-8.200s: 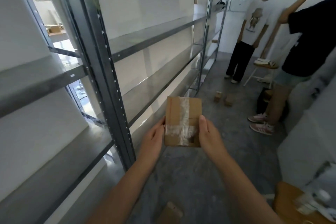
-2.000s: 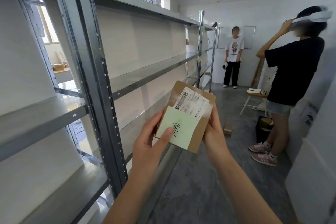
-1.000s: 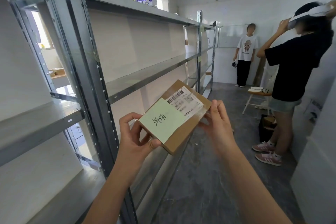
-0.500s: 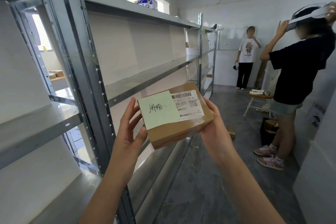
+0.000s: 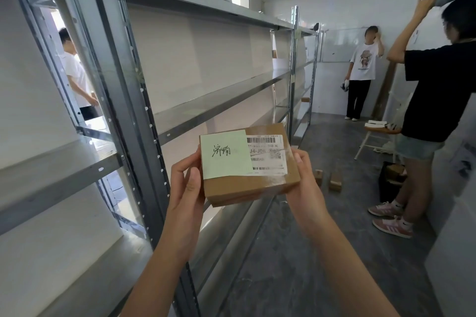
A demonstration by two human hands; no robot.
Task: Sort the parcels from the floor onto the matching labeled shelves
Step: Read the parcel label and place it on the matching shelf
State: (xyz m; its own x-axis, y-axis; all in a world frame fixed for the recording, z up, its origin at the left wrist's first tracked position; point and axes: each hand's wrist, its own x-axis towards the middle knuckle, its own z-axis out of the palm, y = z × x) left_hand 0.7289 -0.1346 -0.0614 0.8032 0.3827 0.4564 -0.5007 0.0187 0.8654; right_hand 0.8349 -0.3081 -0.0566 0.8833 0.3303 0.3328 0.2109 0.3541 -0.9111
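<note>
A small brown cardboard parcel is held up in front of me, label side facing me. It carries a green note with handwriting and a white barcode label. My left hand grips its left edge and my right hand grips its right edge. The grey metal shelves run along the left, close to the parcel. Two more small parcels lie on the floor farther down the aisle.
A person in a black shirt stands at the right, another in a white shirt at the far wall. A wooden stool and a dark bag sit beside them. A third person is behind the shelves.
I turned the parcel over from its taped side to its labelled side and rotated it level. It now sits squarely between both hands, slightly lower than half a second ago.
</note>
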